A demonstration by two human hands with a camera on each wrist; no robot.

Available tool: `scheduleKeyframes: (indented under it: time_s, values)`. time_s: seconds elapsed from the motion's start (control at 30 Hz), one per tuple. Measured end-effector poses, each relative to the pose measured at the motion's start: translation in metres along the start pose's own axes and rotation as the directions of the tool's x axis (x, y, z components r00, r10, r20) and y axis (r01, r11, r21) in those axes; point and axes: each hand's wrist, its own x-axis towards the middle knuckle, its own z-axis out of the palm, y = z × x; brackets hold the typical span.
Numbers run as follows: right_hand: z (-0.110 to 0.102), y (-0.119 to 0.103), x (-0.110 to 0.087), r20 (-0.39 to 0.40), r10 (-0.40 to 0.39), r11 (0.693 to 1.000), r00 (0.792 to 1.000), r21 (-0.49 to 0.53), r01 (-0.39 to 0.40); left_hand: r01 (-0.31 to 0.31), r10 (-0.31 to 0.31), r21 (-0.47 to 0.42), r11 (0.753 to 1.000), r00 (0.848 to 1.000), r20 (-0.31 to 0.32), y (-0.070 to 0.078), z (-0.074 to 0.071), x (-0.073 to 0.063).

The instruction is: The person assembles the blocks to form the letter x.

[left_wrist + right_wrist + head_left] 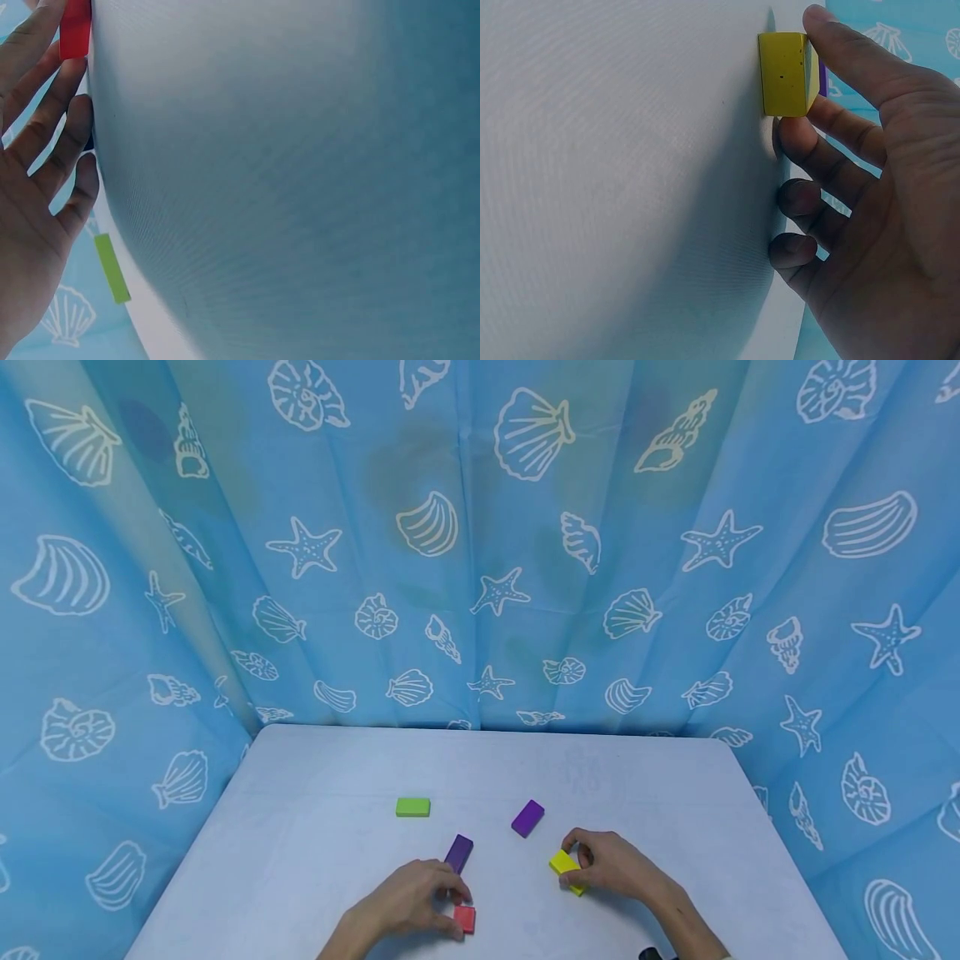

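Note:
Near the front of the white table, my left hand (405, 902) holds a small red block (465, 919) between thumb and fingers. The left wrist view shows that red block (75, 30) at the top edge, the other fingers spread below it. To the right, my right hand (618, 864) pinches a yellow rectangular block (562, 862), thumb on the near side and fingers on the far side. In the right wrist view the yellow block's end face (784, 75) sits right at the table surface. A dark purple block (458, 853) lies just beyond the left fingers, partly hidden.
A green block (413, 807) lies farther back on the left of the white table (315, 827). Another purple block (528, 818) lies slanted behind the yellow one. A blue shell-patterned curtain (450, 568) hangs around the table. Something black (650, 953) shows at the bottom edge.

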Motion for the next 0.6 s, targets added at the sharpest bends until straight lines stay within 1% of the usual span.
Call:
scheduleKeyframes:
  time_s: [0.27, 0.37, 0.5, 0.6]
  values:
    - [0.0005, -0.0001, -0.0004, -0.003, -0.016, 1.000, 1.000, -0.004, 0.016, -0.031, 0.031, 0.009, 0.999, 0.999, -0.011, 0.0007, 0.0005, 0.0001]
    - [0.0002, -0.0010, -0.0008, -0.006, -0.019, 1.000, 1.000, -0.007, 0.019, -0.014, 0.014, 0.011, 1.000, 1.000, 0.004, 0.0013, 0.0003, 0.0007]
    - [0.0001, -0.0013, -0.0004, -0.005, -0.018, 1.000, 1.000, -0.013, 0.018, 0.023, -0.023, 0.006, 1.000, 0.999, 0.026, 0.0025, -0.0002, 0.0019]
    - [-0.0002, -0.0009, 0.0003, 0.001, -0.018, 1.000, 1.000, -0.012, 0.018, 0.032, -0.032, 0.003, 0.999, 0.999, 0.030, 0.0029, -0.0003, 0.0026]
